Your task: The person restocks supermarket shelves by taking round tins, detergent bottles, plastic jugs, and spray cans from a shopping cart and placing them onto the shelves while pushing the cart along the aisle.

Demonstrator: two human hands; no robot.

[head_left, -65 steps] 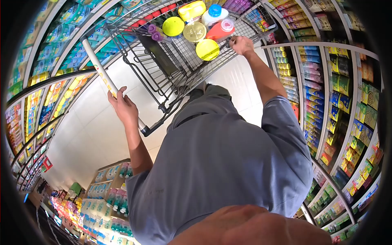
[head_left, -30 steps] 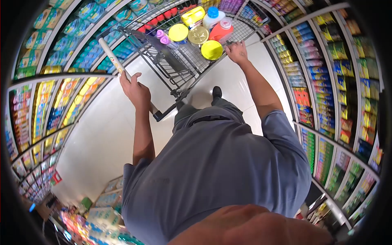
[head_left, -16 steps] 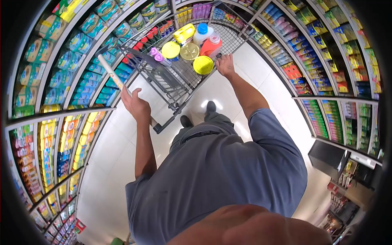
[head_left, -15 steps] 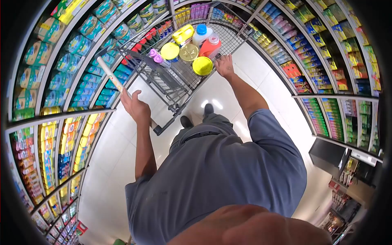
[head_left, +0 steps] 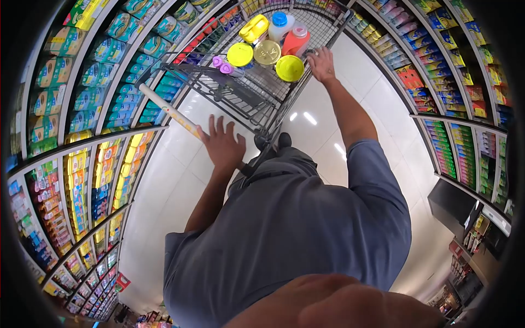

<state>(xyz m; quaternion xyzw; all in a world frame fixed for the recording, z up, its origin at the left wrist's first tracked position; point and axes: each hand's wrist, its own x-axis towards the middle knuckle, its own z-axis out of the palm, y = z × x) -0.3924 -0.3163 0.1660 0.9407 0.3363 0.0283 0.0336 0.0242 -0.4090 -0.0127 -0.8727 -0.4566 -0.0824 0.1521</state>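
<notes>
My left hand (head_left: 223, 143) has its fingers spread, over the near end of the cart's pale handle (head_left: 169, 110), with the thumb beside the bar. My right hand (head_left: 321, 63) is closed on the side rim of the wire shopping cart (head_left: 322, 24). In the basket, near that hand, are a yellow-lidded tub (head_left: 290, 68), a red bottle (head_left: 296, 41) and a gold-lidded can (head_left: 267, 52). Another yellow-lidded tub (head_left: 239, 54), a yellow container (head_left: 254, 28), a blue-capped bottle (head_left: 280, 26) and purple-capped bottles (head_left: 223, 64) are there too.
Shelves of packaged goods (head_left: 98, 87) curve along the left, and more stocked shelves (head_left: 437, 65) line the right. Pale glossy floor (head_left: 164, 202) lies around my feet. A dark box-like unit (head_left: 453, 205) stands at the lower right.
My left hand has come off its hold on the handle and spread its fingers. The cart has swung round relative to my body, and my right hand still holds its rim.
</notes>
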